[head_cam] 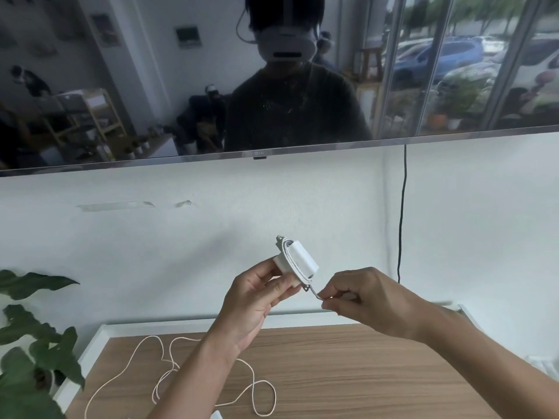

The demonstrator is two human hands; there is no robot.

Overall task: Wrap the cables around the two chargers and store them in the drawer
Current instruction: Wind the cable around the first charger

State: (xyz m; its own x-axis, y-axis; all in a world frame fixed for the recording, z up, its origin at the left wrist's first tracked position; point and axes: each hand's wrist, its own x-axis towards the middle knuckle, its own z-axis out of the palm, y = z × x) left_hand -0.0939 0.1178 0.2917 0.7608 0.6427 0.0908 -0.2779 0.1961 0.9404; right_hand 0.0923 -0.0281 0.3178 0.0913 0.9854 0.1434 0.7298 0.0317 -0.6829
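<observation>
Left hand [257, 293] grips the white charger [298, 258] by its lower end, fingers curled round it, holding it up in front of the wall so the wrap stays visible and tight. Right hand [361, 293] pinches the last short tail of the cable [316, 293] just beside the charger's lower corner; most of it already sits in neat turns round the body, so this looks like the final tuck on charger one. Pinching close to the end probably keeps tension so the coils don't spring loose. Below the hands, a second cable [169, 367] lies loose in open loops on the wooden desktop [348, 358], not yet wrapped; a small white object [217, 415] at the bottom edge may be the second charger, too cropped to tell. No drawer in view. Green plant [36, 337] sits at the left of the desk. Behind: white wall [181, 237] with tape scraps, a black cord [401, 213] hanging down, and a dark screen [121, 86] above reflecting the room and windows.
</observation>
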